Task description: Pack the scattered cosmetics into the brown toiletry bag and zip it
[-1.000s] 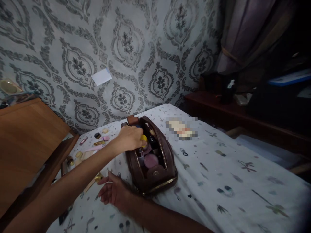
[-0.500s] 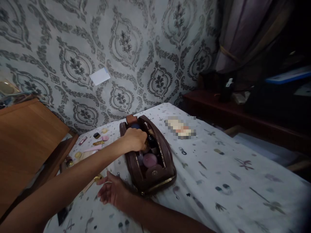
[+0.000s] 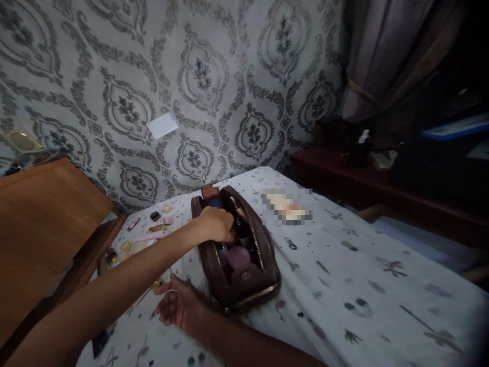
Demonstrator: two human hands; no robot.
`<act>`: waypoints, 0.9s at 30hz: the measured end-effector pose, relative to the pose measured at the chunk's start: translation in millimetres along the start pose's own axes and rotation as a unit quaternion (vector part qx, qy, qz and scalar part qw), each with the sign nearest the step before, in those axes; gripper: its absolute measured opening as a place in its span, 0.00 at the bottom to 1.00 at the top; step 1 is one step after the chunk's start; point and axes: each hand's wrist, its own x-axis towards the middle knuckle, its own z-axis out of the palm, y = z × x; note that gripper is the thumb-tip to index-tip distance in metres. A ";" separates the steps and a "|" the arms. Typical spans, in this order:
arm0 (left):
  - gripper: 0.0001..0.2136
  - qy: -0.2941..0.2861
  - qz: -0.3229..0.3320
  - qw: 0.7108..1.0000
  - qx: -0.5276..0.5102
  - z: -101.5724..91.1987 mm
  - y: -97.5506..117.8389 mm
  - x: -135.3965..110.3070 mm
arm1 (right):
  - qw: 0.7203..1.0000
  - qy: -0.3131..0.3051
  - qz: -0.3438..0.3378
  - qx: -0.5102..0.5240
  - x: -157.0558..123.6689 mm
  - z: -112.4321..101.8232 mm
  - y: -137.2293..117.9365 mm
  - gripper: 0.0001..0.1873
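A brown makeup bag (image 3: 244,293) lies unzipped on the patterned sheet, its mouth spread wide. Reaching down into it from the left is my left hand (image 3: 216,224), fingers curled among the contents; whatever they hold is hidden. Inside the bag, a round pink container (image 3: 239,258) rests near the front end, and dark bottles (image 3: 240,223) lie along the right side. My right hand (image 3: 179,306) hovers palm-inward just left of the bag's front, empty, with its fingers loosely bent and apart. Near its fingertips is a gold-coloured item (image 3: 157,283), partly hidden.
Several small cosmetics lie left of the bag, among them a pink-handled brush (image 3: 151,235) and a dark-lidded jar (image 3: 155,216). A blurred-out flat item (image 3: 287,206) lies to the right. A wooden headboard-like panel (image 3: 53,204) borders the left; a dark red shelf (image 3: 328,168) stands right.
The view has shifted slightly, so everything sits a little lower and further right. My left hand stays inside the bag; my right hand remains beside it.
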 end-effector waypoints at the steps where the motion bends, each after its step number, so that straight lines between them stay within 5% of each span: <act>1: 0.22 -0.004 0.003 1.000 -0.002 0.3 -0.5 0.2 | 1.000 0.001 -0.002 0.000 -0.2 -0.2 0.3 0.30; 11: 0.25 0.028 0.018 0.998 -0.060 -5.1 -24.7 -3.4 | 1.000 0.026 0.002 0.007 -5.9 6.2 -2.4 0.30; 16: 0.13 0.095 0.050 0.990 -0.088 -6.5 -52.4 0.2 | 1.000 0.025 -0.003 0.013 -2.8 4.3 -0.2 0.30; 27: 0.17 -0.005 -0.008 1.000 -0.013 -4.3 -17.5 3.3 | 1.000 0.014 -0.012 0.015 1.5 -0.2 3.2 0.30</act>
